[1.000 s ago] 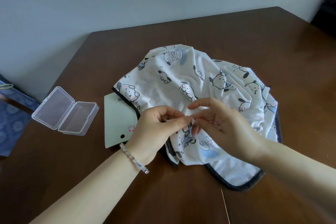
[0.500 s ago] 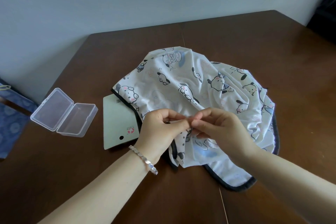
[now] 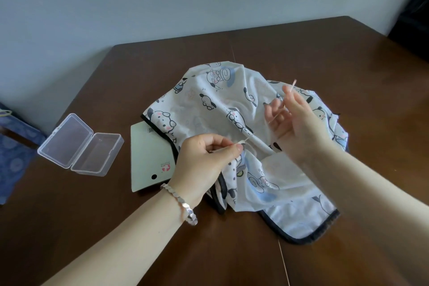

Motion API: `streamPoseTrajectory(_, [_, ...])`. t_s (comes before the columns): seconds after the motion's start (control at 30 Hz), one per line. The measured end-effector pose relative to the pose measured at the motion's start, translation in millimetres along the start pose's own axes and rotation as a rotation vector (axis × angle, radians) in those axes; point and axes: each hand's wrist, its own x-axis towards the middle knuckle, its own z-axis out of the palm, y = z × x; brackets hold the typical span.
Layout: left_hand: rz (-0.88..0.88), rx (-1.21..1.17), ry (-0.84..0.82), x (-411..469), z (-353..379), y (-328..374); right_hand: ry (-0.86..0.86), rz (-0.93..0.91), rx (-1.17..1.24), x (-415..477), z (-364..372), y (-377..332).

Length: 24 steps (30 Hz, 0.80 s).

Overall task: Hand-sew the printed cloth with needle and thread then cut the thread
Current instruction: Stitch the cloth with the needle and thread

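Observation:
A white cloth [image 3: 243, 109] printed with cartoon dogs and edged in dark binding lies bunched on the brown table [image 3: 301, 49]. My left hand [image 3: 206, 158], with a silver bracelet on the wrist, pinches a fold of the cloth near its middle. My right hand [image 3: 294, 121] is raised up and to the right above the cloth, its thumb and forefinger pinching a thin needle [image 3: 293, 85] that points upward. A pale thread [image 3: 267, 124] runs taut from the pinched fold to my right hand.
An open clear plastic case [image 3: 80, 144] lies at the left of the table. A pale green card [image 3: 148, 158] sits partly under the cloth's left edge. A blue patterned bag [image 3: 14, 146] stands beyond the table's left edge. A grey wall rises behind.
My right hand has left my left hand and lifted up to the right, drawing the needle and thread out of the cloth. My left hand stays on the fold.

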Motion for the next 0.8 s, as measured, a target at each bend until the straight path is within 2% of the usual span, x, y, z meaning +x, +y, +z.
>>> streamPoseTrajectory(0.03, [0.0,0.0,0.017,0.8,-1.3,-0.3,-0.065,0.045,-0.087,1.2,2.4,-2.3])
streamPoseTrajectory(0.07, [0.007,0.007,0.033,2.0,-2.2,-0.4,-0.146,0.053,-0.29,2.3,2.6,-3.3])
streamPoseTrajectory(0.1, [0.021,0.023,0.044,3.2,-3.2,-0.3,-0.236,-0.011,-0.606,3.6,-0.5,-4.0])
streamPoseTrajectory(0.13, [0.037,0.042,0.053,4.2,-4.1,0.1,-0.332,-0.18,-1.012,6.9,-7.5,-4.3])
streamPoseTrajectory(0.17, [0.051,0.057,0.061,5.1,-5.5,0.5,-0.408,-0.43,-1.427,12.1,-17.5,-6.0])
streamPoseTrajectory(0.2, [0.06,0.064,0.069,5.7,-7.1,0.7,-0.489,-0.699,-1.74,17.6,-27.8,-9.1])
streamPoseTrajectory(0.23, [0.066,0.066,0.076,6.6,-9.2,0.6,-0.568,-0.891,-1.966,23.8,-36.7,-15.6])
streamPoseTrajectory(0.27, [0.067,0.068,0.082,7.3,-11.3,0.2,-0.593,-0.979,-2.121,30.7,-45.3,-23.6])
streamPoseTrajectory(0.33, [0.067,0.075,0.098,8.9,-15.2,-0.8,-0.501,-0.992,-2.296,44.4,-56.9,-41.7])
streamPoseTrajectory(0.43, [0.066,0.092,0.124,9.5,-18.4,-2.5,-0.11,-0.874,-2.435,56.1,-58.7,-61.9])
streamPoseTrajectory(0.5, [0.073,0.12,0.129,9.1,-19.3,-2.6,0.028,-0.855,-2.291,51.8,-52.9,-60.8])
streamPoseTrajectory(0.57, [0.082,0.139,0.111,8.3,-20.1,-1.6,-0.021,-0.659,-1.987,36.4,-35.4,-46.1])
streamPoseTrajectory(0.63, [0.082,0.144,0.087,7.1,-20.2,0.5,-0.204,-0.426,-1.712,14.9,-15.5,-28.3])
streamPoseTrajectory(0.73, [0.086,0.148,0.067,4.8,-19.6,3.2,-0.529,-0.234,-1.604,-11.9,0.1,-5.2])
streamPoseTrajectory(0.8, [0.097,0.163,0.06,3.4,-19.7,4.8,-0.551,-0.267,-1.639,-17.4,1.1,3.0])
